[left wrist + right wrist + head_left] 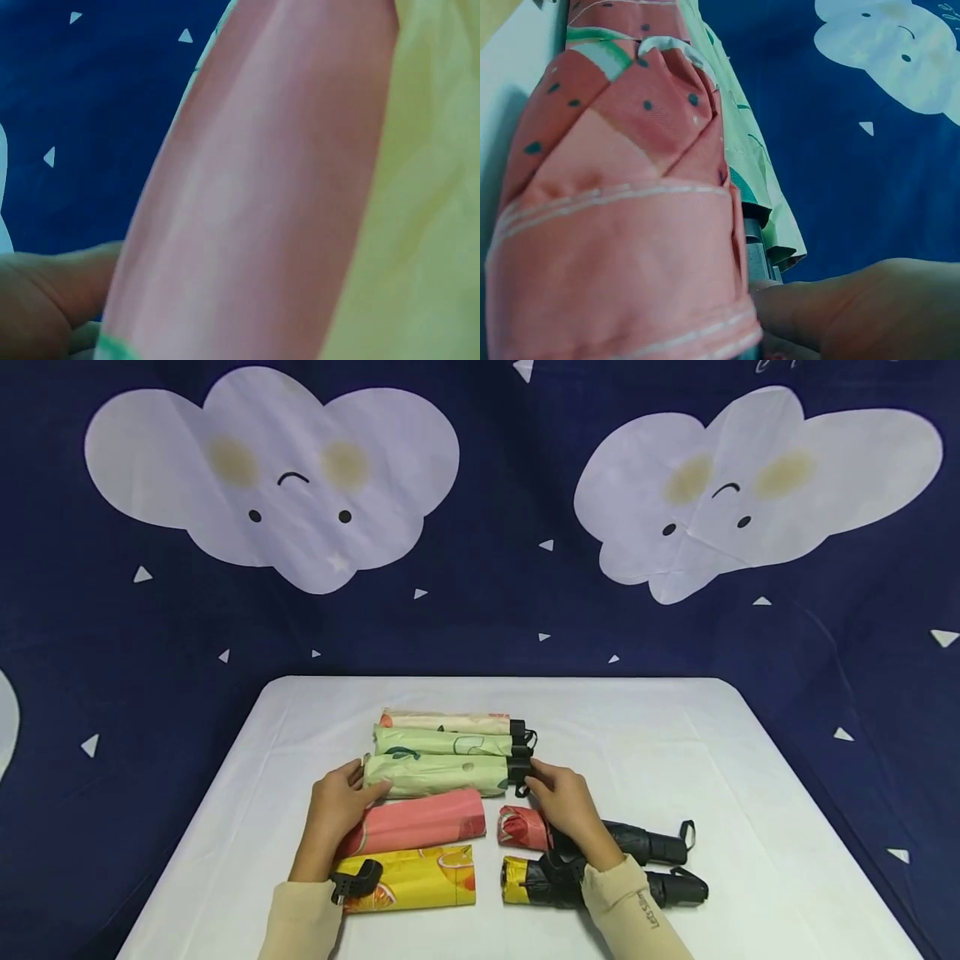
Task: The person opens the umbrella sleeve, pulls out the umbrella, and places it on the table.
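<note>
A folded umbrella in a light green sleeve lies crosswise on the table, its black handle to the right. My left hand grips its left end, thumb on the near side. At the handle end, my right hand holds it between thumb and fingers. The pink sleeve fills the left wrist view, with the left thumb at its edge. In the right wrist view, a red watermelon-print umbrella partly hides the green one and the right hand's grip.
Beyond lie another green-sleeved umbrella and a cream one. Nearer me are a yellow sleeve with orange slices and, under my right forearm, a yellow-and-black umbrella. The white table meets a dark blue cloth backdrop.
</note>
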The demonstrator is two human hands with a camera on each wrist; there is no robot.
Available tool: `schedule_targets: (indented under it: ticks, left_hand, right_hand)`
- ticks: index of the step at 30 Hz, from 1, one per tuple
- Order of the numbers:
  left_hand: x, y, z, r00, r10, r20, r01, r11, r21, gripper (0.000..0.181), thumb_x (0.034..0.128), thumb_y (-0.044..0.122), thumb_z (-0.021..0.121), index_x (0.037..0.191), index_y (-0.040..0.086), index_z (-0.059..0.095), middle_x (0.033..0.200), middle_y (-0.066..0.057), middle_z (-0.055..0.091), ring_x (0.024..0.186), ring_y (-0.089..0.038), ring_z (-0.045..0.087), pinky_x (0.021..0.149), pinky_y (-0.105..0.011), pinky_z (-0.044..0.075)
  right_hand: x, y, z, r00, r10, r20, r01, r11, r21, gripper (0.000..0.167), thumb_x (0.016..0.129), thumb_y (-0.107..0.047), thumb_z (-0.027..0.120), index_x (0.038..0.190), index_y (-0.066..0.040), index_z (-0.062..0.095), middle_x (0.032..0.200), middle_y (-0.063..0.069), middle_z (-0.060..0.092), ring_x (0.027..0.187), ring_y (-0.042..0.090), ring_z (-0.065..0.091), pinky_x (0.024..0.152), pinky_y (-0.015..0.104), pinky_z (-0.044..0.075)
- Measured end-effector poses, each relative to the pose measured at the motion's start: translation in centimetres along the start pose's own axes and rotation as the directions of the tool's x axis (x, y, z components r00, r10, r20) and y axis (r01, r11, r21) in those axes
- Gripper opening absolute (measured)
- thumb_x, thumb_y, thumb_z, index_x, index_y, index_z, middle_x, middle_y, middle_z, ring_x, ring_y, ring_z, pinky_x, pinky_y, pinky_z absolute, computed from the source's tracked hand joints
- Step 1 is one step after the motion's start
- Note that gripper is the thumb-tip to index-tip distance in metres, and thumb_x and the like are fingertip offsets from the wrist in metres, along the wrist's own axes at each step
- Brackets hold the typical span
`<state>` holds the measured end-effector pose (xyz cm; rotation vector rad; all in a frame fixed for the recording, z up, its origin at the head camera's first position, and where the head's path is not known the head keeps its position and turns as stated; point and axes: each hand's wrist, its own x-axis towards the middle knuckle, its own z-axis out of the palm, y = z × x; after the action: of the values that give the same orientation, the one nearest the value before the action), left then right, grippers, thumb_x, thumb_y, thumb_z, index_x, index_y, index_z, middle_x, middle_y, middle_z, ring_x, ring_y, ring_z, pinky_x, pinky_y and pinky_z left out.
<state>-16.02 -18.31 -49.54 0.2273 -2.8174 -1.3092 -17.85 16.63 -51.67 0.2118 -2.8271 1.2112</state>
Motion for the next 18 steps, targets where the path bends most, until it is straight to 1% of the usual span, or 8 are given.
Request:
schedule_targets:
  ticks: [4, 7, 15, 18]
  left_hand:
    - [-0.28, 0.23, 0.10, 0.999, 0.030, -0.034, -0.029, 0.999, 0.039, 0.068, 0.0922, 0.028, 0.078, 0.139, -0.014, 0.053, 0.125, -0.028, 0.066, 0.118, -0.041, 0.064, 0.101, -0.056, 0.050]
    - [-0.41, 0.26, 0.15, 0.998, 0.052, -0.045, -0.050, 0.998, 0.039, 0.064, 0.0919, 0.026, 0.078, 0.137, -0.013, 0.056, 0.121, -0.027, 0.068, 0.115, -0.041, 0.065, 0.099, -0.057, 0.050]
    - [-0.27, 0.00, 0.33, 0.997, 0.062, -0.056, -0.060, 0.998, 0.023, 0.061, 0.0871, 0.017, 0.082, 0.136, -0.011, 0.058, 0.118, -0.025, 0.070, 0.110, -0.038, 0.069, 0.094, -0.053, 0.054]
    - [-0.18, -0.06, 0.55, 0.995, 0.067, -0.069, -0.066, 0.998, 0.018, 0.061, 0.0864, 0.016, 0.083, 0.135, -0.011, 0.059, 0.116, -0.025, 0.071, 0.108, -0.037, 0.070, 0.093, -0.052, 0.055]
  right_hand:
    - [0.02, 0.00, 0.07, 1.000, -0.004, -0.003, 0.004, 1.000, 0.003, 0.041, 0.099, -0.017, 0.068, 0.137, -0.002, 0.064, 0.123, 0.018, 0.071, 0.113, 0.033, 0.067, 0.095, 0.054, 0.053]
    - [0.05, -0.02, 0.11, 1.000, -0.012, -0.007, 0.012, 1.000, -0.004, 0.041, 0.099, -0.017, 0.069, 0.137, -0.002, 0.064, 0.124, 0.018, 0.070, 0.116, 0.034, 0.066, 0.096, 0.054, 0.052]
    - [-0.08, 0.08, 0.13, 1.000, -0.031, 0.005, 0.031, 0.999, -0.010, 0.043, 0.098, -0.015, 0.070, 0.138, 0.000, 0.063, 0.126, 0.019, 0.069, 0.119, 0.034, 0.064, 0.098, 0.053, 0.052]
    - [-0.15, 0.20, 0.06, 0.999, -0.037, 0.007, 0.037, 0.999, -0.006, 0.044, 0.098, -0.014, 0.070, 0.139, 0.000, 0.062, 0.124, 0.018, 0.070, 0.114, 0.032, 0.067, 0.096, 0.053, 0.053]
